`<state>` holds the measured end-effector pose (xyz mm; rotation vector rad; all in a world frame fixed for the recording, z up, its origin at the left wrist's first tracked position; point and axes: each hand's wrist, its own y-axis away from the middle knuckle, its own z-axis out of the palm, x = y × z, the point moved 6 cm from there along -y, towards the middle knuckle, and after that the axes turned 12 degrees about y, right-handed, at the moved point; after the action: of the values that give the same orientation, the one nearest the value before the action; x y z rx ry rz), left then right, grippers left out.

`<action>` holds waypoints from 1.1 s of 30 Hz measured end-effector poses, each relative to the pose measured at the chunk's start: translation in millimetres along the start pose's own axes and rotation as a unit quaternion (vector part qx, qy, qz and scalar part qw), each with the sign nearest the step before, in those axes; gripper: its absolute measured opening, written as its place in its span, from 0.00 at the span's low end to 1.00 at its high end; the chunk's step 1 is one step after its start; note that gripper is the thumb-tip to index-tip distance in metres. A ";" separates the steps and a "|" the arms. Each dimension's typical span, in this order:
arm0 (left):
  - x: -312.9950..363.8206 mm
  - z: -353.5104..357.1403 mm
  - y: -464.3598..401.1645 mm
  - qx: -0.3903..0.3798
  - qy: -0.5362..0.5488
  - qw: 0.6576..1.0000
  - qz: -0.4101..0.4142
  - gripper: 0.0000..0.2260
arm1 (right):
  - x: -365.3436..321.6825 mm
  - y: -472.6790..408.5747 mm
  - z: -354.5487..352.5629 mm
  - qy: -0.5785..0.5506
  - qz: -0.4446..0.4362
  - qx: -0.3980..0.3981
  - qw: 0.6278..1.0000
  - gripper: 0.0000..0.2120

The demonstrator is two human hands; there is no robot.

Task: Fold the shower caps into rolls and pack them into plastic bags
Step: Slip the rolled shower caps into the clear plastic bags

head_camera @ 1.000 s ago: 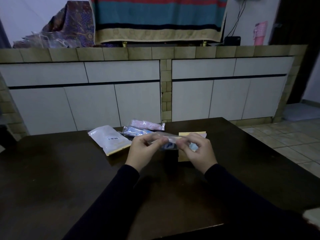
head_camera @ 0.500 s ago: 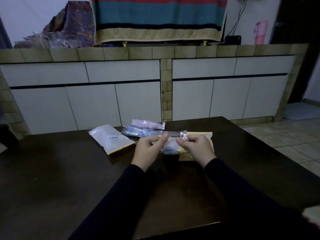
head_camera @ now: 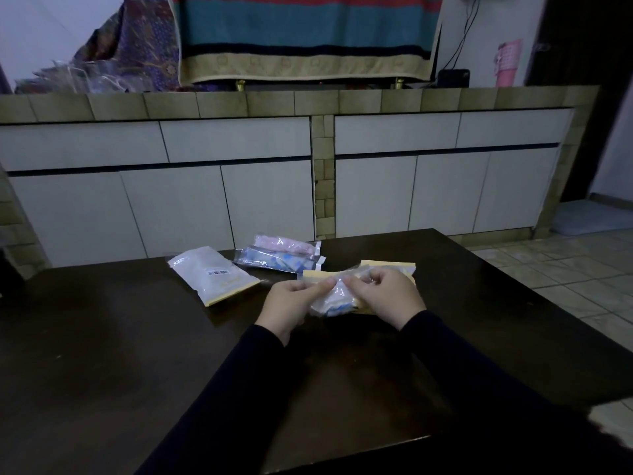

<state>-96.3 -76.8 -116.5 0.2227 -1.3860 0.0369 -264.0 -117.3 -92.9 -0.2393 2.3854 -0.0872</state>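
My left hand (head_camera: 294, 303) and my right hand (head_camera: 387, 296) pinch the top edge of a clear plastic bag (head_camera: 334, 298) that holds a rolled blue-and-white shower cap, just above the dark table (head_camera: 137, 354). Behind the bag lies a yellow-edged packet (head_camera: 387, 267), partly hidden by my right hand. Two packed rolls lie farther back: a blue one (head_camera: 277, 262) and a pink one (head_camera: 284, 243). A white packet with a barcode (head_camera: 214, 274) lies to the left.
Behind the table runs a tiled counter with white cabinet doors (head_camera: 205, 207). Patterned cloths (head_camera: 301, 36) hang over it. Tiled floor (head_camera: 565, 269) shows at the right. The table's near edge (head_camera: 342, 454) is below my arms.
Both hands have lowered the bag toward the table and drawn closer together at its top edge. The bag now hangs below my fingers instead of lying stretched between them.
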 end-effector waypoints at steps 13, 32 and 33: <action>-5.4 22.2 -4.7 -0.015 0.019 1.000 -0.017 0.20 | -5.9 11.3 -15.4 -0.084 -0.052 0.115 0.988 0.08; 18.7 23.0 -1.0 0.021 0.181 0.961 0.208 0.20 | -8.5 4.2 -8.1 -0.246 -0.069 0.031 0.966 0.15; 18.7 25.1 -0.7 0.006 0.188 0.959 0.211 0.23 | -7.9 3.8 -8.7 -0.252 -0.071 0.033 0.965 0.13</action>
<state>-117.0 -83.9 -94.1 -0.0739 -1.0310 0.4233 -264.8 -112.1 -81.7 -0.3552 1.8546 -0.1534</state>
